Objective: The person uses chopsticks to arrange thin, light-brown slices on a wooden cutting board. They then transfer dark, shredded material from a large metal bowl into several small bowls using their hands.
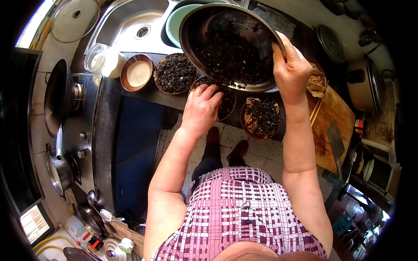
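Note:
My right hand (292, 69) grips the right rim of a large metal basin (267, 85), thumb inside, and holds it tilted over the counter's front edge. Dark, finely chopped food (230, 52), like shredded leaves or fungus, lies in the basin and reaches its lower lip. My left hand (201, 106) is at that lip, over a bowl (228, 106) with the same dark food; its fingers are bent into the food and the fingertips are hidden. A filled bowl (175, 73) stands to the left. Another bowl (261, 117), to the right, holds dark and light brown pieces.
Further left are a bowl of creamy liquid (138, 73) and a clear jar (104, 60). Behind are the sink (130, 21) and a green basin (178, 24). A cleaver (335, 143) and chopsticks (316, 111) lie on the cutting board (333, 115). A wok (58, 95) sits on the stove.

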`<state>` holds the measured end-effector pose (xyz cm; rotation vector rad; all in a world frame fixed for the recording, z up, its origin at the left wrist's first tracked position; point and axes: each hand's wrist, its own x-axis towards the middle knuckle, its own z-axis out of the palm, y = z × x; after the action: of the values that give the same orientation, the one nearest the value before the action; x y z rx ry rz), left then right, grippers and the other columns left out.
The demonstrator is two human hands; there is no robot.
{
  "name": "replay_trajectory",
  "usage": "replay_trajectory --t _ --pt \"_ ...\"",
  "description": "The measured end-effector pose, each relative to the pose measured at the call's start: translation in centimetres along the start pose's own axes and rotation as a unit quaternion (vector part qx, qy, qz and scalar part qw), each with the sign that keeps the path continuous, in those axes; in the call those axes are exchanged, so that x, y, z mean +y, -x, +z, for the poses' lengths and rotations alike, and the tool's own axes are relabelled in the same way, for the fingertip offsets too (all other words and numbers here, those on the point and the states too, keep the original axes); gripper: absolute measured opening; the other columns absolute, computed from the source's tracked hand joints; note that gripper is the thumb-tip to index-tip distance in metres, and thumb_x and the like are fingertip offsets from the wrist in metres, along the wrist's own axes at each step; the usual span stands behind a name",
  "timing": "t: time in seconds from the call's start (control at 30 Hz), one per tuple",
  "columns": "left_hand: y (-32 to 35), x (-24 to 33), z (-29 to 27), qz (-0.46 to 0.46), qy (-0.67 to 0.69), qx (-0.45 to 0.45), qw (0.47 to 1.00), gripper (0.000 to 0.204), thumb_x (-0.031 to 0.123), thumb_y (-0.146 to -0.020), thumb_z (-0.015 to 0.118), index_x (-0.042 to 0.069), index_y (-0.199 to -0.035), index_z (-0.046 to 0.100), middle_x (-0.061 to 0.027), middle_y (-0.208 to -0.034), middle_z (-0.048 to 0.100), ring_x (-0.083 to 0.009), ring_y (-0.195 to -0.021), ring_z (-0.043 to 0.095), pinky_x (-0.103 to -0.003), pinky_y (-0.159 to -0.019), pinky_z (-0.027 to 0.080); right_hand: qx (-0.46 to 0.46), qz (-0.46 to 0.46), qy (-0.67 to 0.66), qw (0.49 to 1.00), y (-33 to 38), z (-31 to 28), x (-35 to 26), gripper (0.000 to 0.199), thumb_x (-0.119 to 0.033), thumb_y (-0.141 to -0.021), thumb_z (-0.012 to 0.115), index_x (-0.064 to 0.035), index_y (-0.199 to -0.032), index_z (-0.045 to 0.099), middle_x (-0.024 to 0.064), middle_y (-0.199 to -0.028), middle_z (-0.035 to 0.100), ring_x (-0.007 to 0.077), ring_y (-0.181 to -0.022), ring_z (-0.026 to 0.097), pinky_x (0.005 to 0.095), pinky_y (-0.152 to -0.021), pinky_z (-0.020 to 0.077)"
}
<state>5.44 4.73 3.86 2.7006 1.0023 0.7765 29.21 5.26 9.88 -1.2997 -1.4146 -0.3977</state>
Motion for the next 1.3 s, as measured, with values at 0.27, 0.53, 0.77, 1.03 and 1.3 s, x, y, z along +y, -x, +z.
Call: replay_trajectory --t 0.27,0.53,0.77,1.03,1.3 --pt "-0.7 0.6 1.3 -0.018 -0.067 -0.031 0.997 0.025 0.010 -0.081 0.066 0.009 -0.106 0.067 -0.0050 -0.113 0.061 -0.0262 -0.112 0.053 -0.040 -0.092 0.042 0.001 0.004 0.025 1.000 0.0 -0.3 -0.3 0.034 0.001 -0.079 0.070 -0.0112 -0.111 0.071 0.0134 -0.078 0.067 0.0281 -0.063 0.065 0.0335 -0.060 0.0526" --pt "-0.5 0.6 0.3 -0.025 0.028 0.020 0.999 0.027 0.006 -0.078 0.069 0.007 -0.105 0.066 -0.0110 -0.115 0.060 -0.0297 -0.111 0.056 -0.042 -0.092 0.046 0.018 0.003 0.021 1.000 -0.3 -1.1 -0.2 0.031 0.001 -0.081 0.070 -0.0098 -0.110 0.071 0.0141 -0.077 0.067 0.0261 -0.062 0.065 0.0318 -0.059 0.0514" --pt "1.3 -0.7 0.6 -0.010 0.017 0.036 0.999 0.026 -0.002 -0.073 0.064 0.006 -0.099 0.067 -0.0098 -0.110 0.059 -0.0301 -0.104 0.057 -0.041 -0.089 0.047 0.011 0.001 0.009 1.000 0.1 -1.5 -0.4 0.033 0.003 -0.080 0.069 -0.0096 -0.110 0.071 0.0147 -0.079 0.067 0.0261 -0.064 0.065 0.0313 -0.061 0.0519" --pt "-0.4 -1.2 2.1 -0.012 -0.007 0.050 0.999 0.022 0.003 -0.077 0.065 0.005 -0.099 0.067 -0.0091 -0.107 0.062 -0.0290 -0.104 0.058 -0.041 -0.089 0.045 0.015 0.003 0.002 1.000 -0.3 -1.8 -0.5 0.034 0.004 -0.080 0.069 -0.0094 -0.112 0.070 0.0141 -0.078 0.067 0.0231 -0.063 0.064 0.0304 -0.061 0.0514" --pt "-0.5 -1.6 1.4 -0.021 0.030 0.025 0.999 0.027 0.005 -0.079 0.067 0.006 -0.105 0.066 -0.0091 -0.111 0.061 -0.0299 -0.108 0.057 -0.043 -0.091 0.045 0.012 0.000 0.005 1.000 -0.1 -2.4 -0.4 0.034 0.005 -0.080 0.070 -0.0078 -0.112 0.070 0.0139 -0.077 0.066 0.0219 -0.062 0.064 0.0299 -0.061 0.0509"
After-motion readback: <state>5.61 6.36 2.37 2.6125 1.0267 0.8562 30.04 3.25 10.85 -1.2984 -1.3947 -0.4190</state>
